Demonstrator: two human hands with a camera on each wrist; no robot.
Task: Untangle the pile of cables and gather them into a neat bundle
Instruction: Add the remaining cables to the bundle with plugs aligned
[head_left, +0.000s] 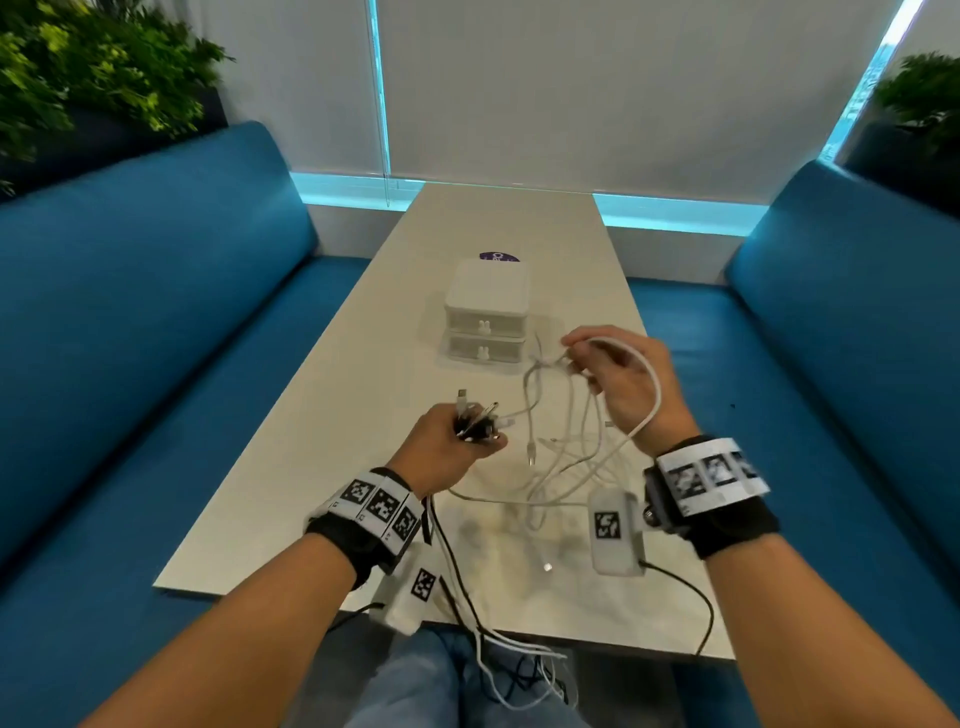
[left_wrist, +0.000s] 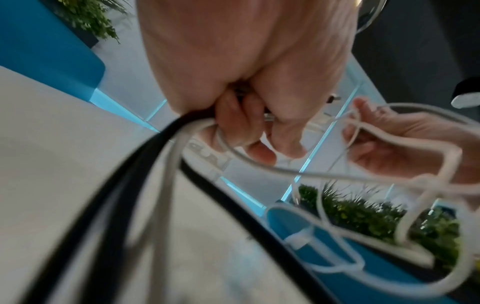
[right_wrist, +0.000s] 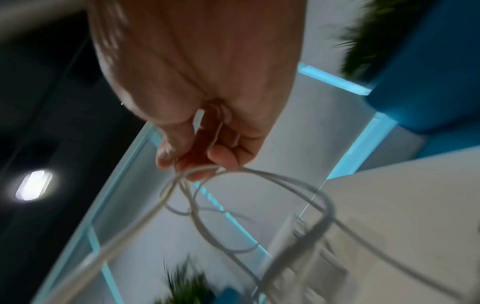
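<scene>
My left hand grips a bunch of cable ends, black and white, with plugs sticking up out of the fist; in the left wrist view its fingers curl round black and white cables. The cables trail under my wrist and hang off the table's near edge. My right hand is raised above the table and pinches a white cable that loops over the back of the hand; in the right wrist view the fingertips hold the loop. A tangle of white cables hangs between both hands.
A white two-drawer box stands on the long pale table just beyond my hands, with a purple disc behind it. Blue benches flank the table on both sides. My legs in jeans are below the table edge.
</scene>
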